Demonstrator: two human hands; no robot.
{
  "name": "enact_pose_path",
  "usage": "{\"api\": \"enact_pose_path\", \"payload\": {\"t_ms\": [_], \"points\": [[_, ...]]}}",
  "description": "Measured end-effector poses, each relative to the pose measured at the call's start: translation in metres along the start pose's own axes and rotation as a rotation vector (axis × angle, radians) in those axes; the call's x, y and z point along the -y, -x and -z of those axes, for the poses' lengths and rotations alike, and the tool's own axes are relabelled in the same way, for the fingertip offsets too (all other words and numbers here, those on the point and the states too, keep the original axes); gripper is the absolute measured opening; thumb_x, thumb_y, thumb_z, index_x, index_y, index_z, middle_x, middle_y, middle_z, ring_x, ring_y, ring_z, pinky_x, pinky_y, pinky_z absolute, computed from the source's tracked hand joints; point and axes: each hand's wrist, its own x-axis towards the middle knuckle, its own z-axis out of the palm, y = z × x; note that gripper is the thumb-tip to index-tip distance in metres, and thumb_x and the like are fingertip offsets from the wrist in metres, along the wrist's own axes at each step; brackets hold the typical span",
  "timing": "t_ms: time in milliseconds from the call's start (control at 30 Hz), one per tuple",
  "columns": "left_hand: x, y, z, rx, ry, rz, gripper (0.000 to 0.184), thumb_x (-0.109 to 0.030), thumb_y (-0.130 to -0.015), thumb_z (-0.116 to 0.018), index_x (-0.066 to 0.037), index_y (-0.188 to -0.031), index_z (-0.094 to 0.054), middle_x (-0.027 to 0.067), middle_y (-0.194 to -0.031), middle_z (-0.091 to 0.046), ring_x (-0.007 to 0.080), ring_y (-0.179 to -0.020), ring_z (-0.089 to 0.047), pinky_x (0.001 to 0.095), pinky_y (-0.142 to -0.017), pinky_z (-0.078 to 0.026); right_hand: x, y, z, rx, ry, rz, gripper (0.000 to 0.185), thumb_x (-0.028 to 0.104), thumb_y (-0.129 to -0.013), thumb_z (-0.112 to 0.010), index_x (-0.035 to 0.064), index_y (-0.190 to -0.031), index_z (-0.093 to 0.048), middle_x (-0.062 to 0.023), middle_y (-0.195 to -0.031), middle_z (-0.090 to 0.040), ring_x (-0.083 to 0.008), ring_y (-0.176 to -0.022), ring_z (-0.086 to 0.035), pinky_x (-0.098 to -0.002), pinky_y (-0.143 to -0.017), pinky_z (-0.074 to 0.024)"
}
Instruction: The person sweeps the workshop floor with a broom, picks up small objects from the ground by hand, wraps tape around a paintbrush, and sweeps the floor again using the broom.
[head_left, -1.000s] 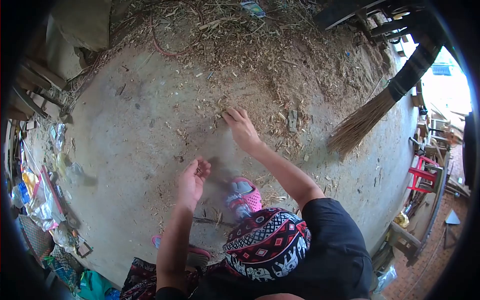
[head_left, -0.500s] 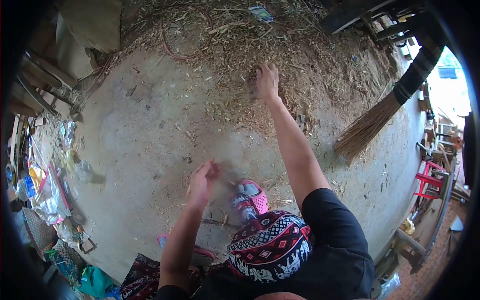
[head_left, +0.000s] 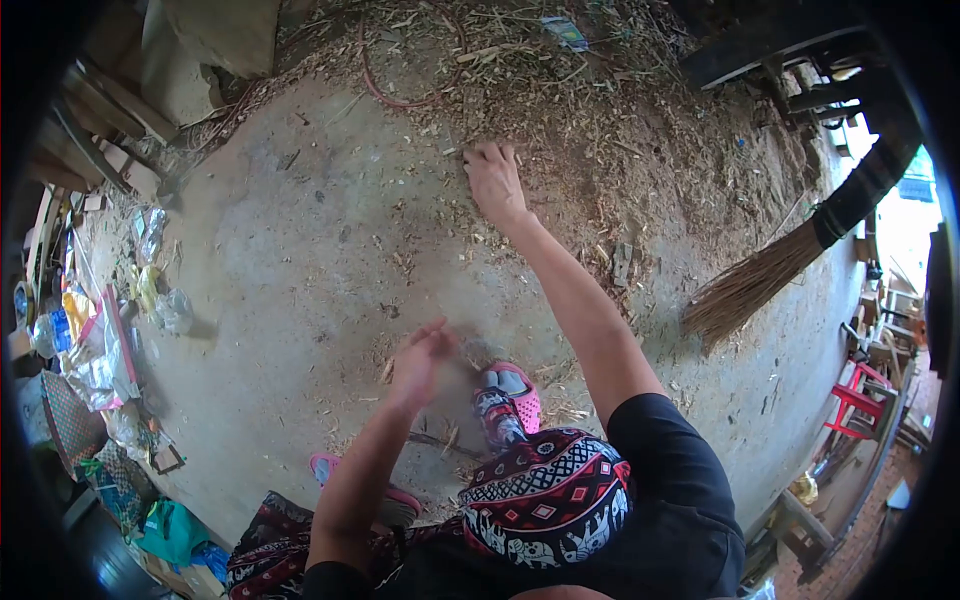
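Note:
My right hand (head_left: 494, 184) reaches forward, low over the concrete floor (head_left: 290, 300), at the edge of scattered wood shavings (head_left: 600, 130). Its fingers are bent downward, and their tips are partly hidden, so I cannot make out what they hold, if anything. My left hand (head_left: 424, 364) hovers above the floor near my pink shoe (head_left: 526, 404); motion blurs its fingers. Right of my right hand, a small wood piece (head_left: 622, 264) lies among the shavings. The straw broom (head_left: 755, 283) stands tilted at the right, its bristles down toward the floor.
Plastic bags and wrappers (head_left: 100, 355) lie along the left side. A red stool (head_left: 858, 398) is at the far right. A hose loop (head_left: 370, 75) and a small packet (head_left: 565, 33) lie near the top. Wooden boards (head_left: 105, 110) lean at the upper left.
My right hand first reached farther forward over the shavings, then came back toward me and to the left. My left hand has stayed low near the shoe. The camera view has shifted slightly.

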Motion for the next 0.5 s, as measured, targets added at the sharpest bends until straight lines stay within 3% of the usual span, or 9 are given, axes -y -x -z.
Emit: {"api": "enact_pose_path", "payload": {"t_ms": [67, 133, 167, 233, 267, 300, 333, 400, 500], "points": [[-0.012, 0.005, -0.006, -0.001, -0.104, -0.050, 0.029, -0.009, -0.093, -0.043, 0.002, -0.120, -0.049, 0.0117, -0.102, -0.059, 0.0194, -0.092, -0.060, 0.0295, -0.078, -0.049, -0.011, 0.011, -0.007, 0.115, 0.024, 0.177, 0.026, 0.010, -0.076, -0.060, 0.0032, -0.101, -0.063, -0.0131, -0.105, -0.056, -0.0297, -0.101, -0.048, -0.0387, -0.087, -0.0409], [-0.038, 0.016, 0.003, 0.111, -0.381, -0.002, 0.028, -0.005, -0.094, -0.038, 0.003, -0.119, -0.048, 0.0125, -0.103, -0.057, 0.0193, -0.091, -0.060, 0.0295, -0.076, -0.051, 0.004, 0.016, 0.024, 0.317, -0.093, -0.165, 0.026, 0.009, -0.074, -0.059, 0.0049, -0.099, -0.065, -0.0118, -0.114, -0.055, -0.0306, -0.110, -0.045, -0.0412, -0.092, -0.0382], [-0.055, 0.022, 0.013, 0.147, -0.512, 0.006, 0.027, -0.004, -0.095, -0.035, 0.004, -0.117, -0.048, 0.0138, -0.099, -0.058, 0.0192, -0.086, -0.061, 0.0283, -0.071, -0.051, 0.006, 0.021, 0.037, 0.271, 0.316, 0.139, 0.031, 0.010, -0.073, -0.061, 0.0082, -0.103, -0.064, -0.0129, -0.116, -0.054, -0.0317, -0.114, -0.044, -0.0439, -0.094, -0.0369], [-0.100, 0.038, 0.043, 0.178, -0.702, 0.038, 0.026, -0.004, -0.095, -0.036, 0.003, -0.115, -0.049, 0.0134, -0.095, -0.059, 0.0183, -0.082, -0.062, 0.0278, -0.067, -0.051, 0.010, 0.037, 0.050, 0.133, 0.118, -0.008, 0.044, 0.009, -0.074, -0.062, 0.0094, -0.117, -0.058, -0.0147, -0.118, -0.051, -0.0314, -0.116, -0.042, -0.0450, -0.099, -0.0334], [-0.128, 0.052, 0.055, 0.138, -0.763, 0.036, 0.025, -0.005, -0.094, -0.037, 0.003, -0.114, -0.050, 0.0131, -0.094, -0.059, 0.0178, -0.081, -0.062, 0.0277, -0.066, -0.051, 0.008, 0.050, 0.046, 0.104, -0.110, -0.122, 0.039, 0.008, -0.077, -0.060, 0.0091, -0.116, -0.057, -0.0140, -0.119, -0.049, -0.0319, -0.110, -0.046, -0.0424, -0.094, -0.0401], [-0.158, 0.069, 0.066, 0.098, -0.825, 0.042, 0.024, -0.005, -0.094, -0.037, 0.003, -0.113, -0.050, 0.0128, -0.093, -0.059, 0.0172, -0.080, -0.062, 0.0277, -0.065, -0.051, 0.002, 0.050, 0.043, 0.214, -0.806, -0.485, 0.025, 0.011, -0.086, -0.054, 0.0042, -0.110, -0.058, -0.0168, -0.116, -0.052, -0.0336, -0.104, -0.052, -0.0389, -0.081, -0.0458], [-0.185, 0.084, 0.081, 0.065, -0.839, -0.007, 0.024, -0.006, -0.094, -0.038, 0.003, -0.114, -0.050, 0.0117, -0.092, -0.059, 0.0168, -0.080, -0.062, 0.0278, -0.065, -0.051, 0.003, 0.059, 0.047, 0.202, -0.144, 0.013, 0.019, 0.013, -0.087, -0.053, 0.0013, -0.100, -0.061, -0.0191, -0.103, -0.057, -0.0333, -0.091, -0.057, -0.0391, -0.074, -0.0473], [-0.214, 0.119, 0.104, -0.025, -0.841, -0.085, 0.025, -0.006, -0.094, -0.039, 0.002, -0.115, -0.050, 0.0107, -0.092, -0.059, 0.0164, -0.080, -0.062, 0.0280, -0.066, -0.051, 0.027, 0.070, 0.054, 0.206, -0.248, 0.048, 0.016, 0.013, -0.085, -0.056, 0.0006, -0.092, -0.062, -0.0172, -0.081, -0.061, -0.0320, -0.072, -0.060, -0.0381, -0.063, -0.0475], [-0.221, 0.153, 0.145, -0.091, -0.564, -0.282, 0.026, -0.007, -0.094, -0.040, 0.001, -0.117, -0.049, 0.0104, -0.097, -0.059, 0.0165, -0.083, -0.061, 0.0275, -0.069, -0.050, 0.065, 0.086, 0.051, 0.293, -0.320, 0.063, 0.012, 0.012, -0.085, -0.058, 0.0004, -0.085, -0.061, -0.0143, -0.069, -0.058, -0.0285, -0.063, -0.058, -0.0356, -0.058, -0.0457]]}}
